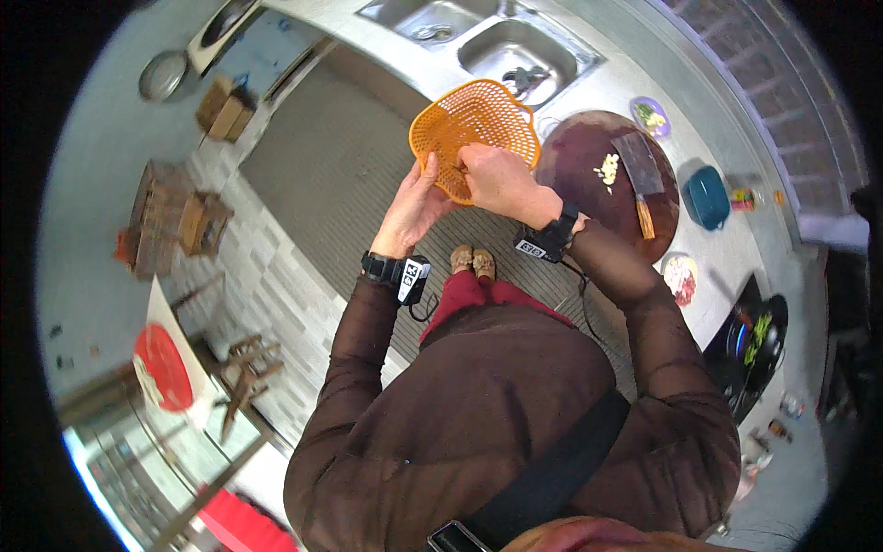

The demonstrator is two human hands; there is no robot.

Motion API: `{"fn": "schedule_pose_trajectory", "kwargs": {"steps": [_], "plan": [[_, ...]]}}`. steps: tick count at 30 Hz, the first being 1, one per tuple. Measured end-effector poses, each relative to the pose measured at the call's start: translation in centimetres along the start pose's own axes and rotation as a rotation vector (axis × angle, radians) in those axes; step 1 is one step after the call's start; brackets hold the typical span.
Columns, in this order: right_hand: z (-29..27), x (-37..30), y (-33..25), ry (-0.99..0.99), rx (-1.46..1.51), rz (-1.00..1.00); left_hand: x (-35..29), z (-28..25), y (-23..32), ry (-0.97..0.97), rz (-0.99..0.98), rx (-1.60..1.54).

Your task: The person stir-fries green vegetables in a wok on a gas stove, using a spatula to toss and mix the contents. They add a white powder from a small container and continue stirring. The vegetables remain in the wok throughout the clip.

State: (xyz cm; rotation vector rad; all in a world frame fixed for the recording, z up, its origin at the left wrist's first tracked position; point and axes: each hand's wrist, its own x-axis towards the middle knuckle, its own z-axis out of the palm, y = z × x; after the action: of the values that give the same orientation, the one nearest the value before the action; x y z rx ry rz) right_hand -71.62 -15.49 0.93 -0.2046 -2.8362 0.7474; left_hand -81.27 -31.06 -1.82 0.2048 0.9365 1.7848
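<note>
An orange perforated plastic basket (474, 115) is tilted in front of me, its inside facing up. My left hand (414, 207) holds it at the near left, thumb against its side and fingers partly hidden beneath. My right hand (501, 179) is closed over the basket's near side, fingers bent in a pinch inside the rim. What the fingertips hold, if anything, is hidden. To the right, a round wooden chopping board (579, 198) bears chopped pale pieces (607, 169) and a cleaver (638, 170) with a wooden handle.
Beyond the basket is a double steel sink (568, 70). A purple dish (651, 117), a teal container (706, 198) and a plate of meat (681, 279) stand around the board. At right, a wok (777, 322) with greens sits on the black stove. Wooden stools (248, 373) stand left.
</note>
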Motion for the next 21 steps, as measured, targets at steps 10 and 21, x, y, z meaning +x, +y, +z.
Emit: {"fn": "schedule_pose_trajectory", "kwargs": {"steps": [10,21], "plan": [[-10.8,-19.5,11.7,0.593,0.258,0.747,14.7,-1.9,0.5,-0.107,-0.240,0.099],[-26.2,-59.0,21.4,1.520,-0.044,1.221,22.9,-1.1,-1.5,0.111,-0.346,0.108]]}}
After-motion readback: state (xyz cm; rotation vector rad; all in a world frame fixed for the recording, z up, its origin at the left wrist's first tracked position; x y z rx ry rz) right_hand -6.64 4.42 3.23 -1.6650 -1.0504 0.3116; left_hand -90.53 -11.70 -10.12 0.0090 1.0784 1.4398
